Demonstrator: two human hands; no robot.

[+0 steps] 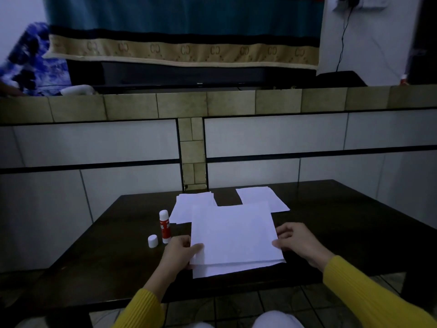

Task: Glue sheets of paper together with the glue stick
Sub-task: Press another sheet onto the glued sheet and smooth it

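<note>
both hands pinch the top sheet [233, 233]; the uncapped glue stick [164, 226] stands upright just left of the left hand [181, 250], well apart from the right hand [296, 240].

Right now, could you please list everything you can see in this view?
Held sheets: a few, white, front centre of table.
Left pile: one, white, behind them.
Right pile: one, white, far side.
Glue stick: one, red and white, upright, uncapped, left of sheets.
Cap: one, white, beside glue stick.
Table: one, dark.
Left hand: grip on sheets' left edge, yellow sleeve.
Right hand: grip on right edge.
</note>
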